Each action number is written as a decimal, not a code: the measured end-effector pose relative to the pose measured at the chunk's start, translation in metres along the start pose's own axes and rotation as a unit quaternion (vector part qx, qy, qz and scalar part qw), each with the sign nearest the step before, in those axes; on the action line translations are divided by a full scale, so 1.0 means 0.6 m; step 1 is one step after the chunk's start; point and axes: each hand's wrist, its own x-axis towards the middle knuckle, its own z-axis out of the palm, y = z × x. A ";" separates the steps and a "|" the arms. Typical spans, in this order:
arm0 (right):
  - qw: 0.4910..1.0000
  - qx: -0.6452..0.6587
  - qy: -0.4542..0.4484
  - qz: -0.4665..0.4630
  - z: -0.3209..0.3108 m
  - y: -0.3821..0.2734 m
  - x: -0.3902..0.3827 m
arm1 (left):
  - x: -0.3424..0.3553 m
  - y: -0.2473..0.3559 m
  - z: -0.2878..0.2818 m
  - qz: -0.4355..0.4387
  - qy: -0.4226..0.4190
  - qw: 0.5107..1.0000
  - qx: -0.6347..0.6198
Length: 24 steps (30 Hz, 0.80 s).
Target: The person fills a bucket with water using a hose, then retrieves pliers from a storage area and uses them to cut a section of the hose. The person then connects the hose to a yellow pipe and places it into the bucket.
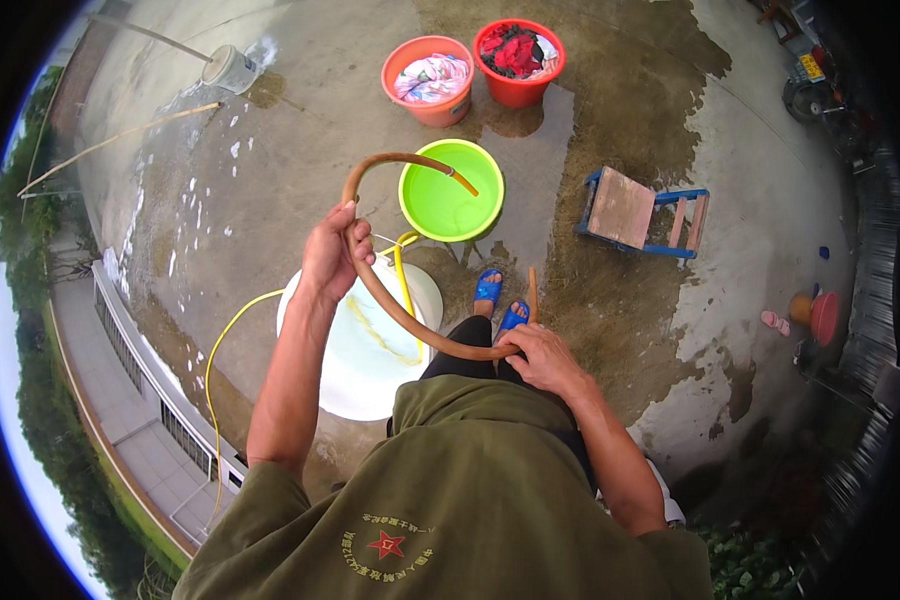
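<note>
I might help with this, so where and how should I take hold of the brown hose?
Probably mid-span on the brown hose, between the left hand and right hand, coming from above with the grip wrapped around it: the hose is slim, and that stretch curves uncovered between them.

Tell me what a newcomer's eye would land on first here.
Likely the brown hose, bowed between the left hand and right hand mid-picture, one end in or above the bright green basin. Next, the red tub and orange-pink tub, both holding cloth, side by side beyond the basin. Blue slippers below the basin also stand out.
</note>
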 end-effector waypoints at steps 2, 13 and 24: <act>1.000 -0.016 0.000 -0.003 -0.007 0.004 -0.005 | 0.011 -0.018 -0.001 -0.010 0.010 1.000 -0.022; 0.999 -0.029 -0.033 0.000 -0.006 -0.025 0.067 | 0.061 0.002 -0.065 -0.027 0.072 0.995 -0.065; 0.998 -0.023 -0.051 -0.028 -0.065 0.019 0.082 | 0.044 -0.016 -0.055 -0.013 0.103 0.991 -0.087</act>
